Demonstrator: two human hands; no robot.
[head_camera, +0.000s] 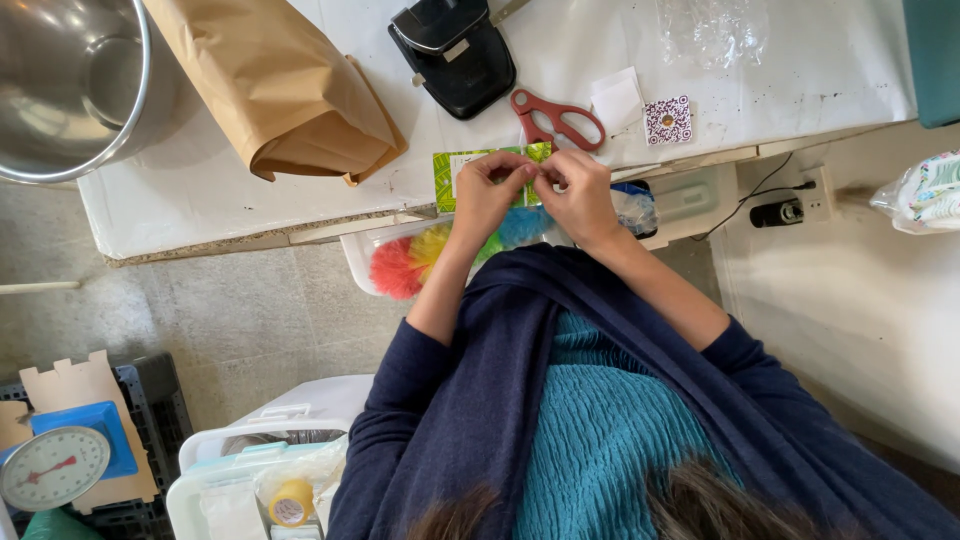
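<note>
Pinching green packet (455, 172) w/ both hands, left hand (487, 195) & right hand (578, 195) grasping it; red scissors (556, 119), black hole punch (455, 52) just beyond; brown paper bag (280, 85) far left.

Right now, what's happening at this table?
A person in a dark blue cardigan stands at a white table, both hands together on a small green packet at its edge. The left hand and right hand pinch its top. Red-handled scissors and a black hole punch lie just beyond, with a brown paper bag and a steel bowl further left.
</note>
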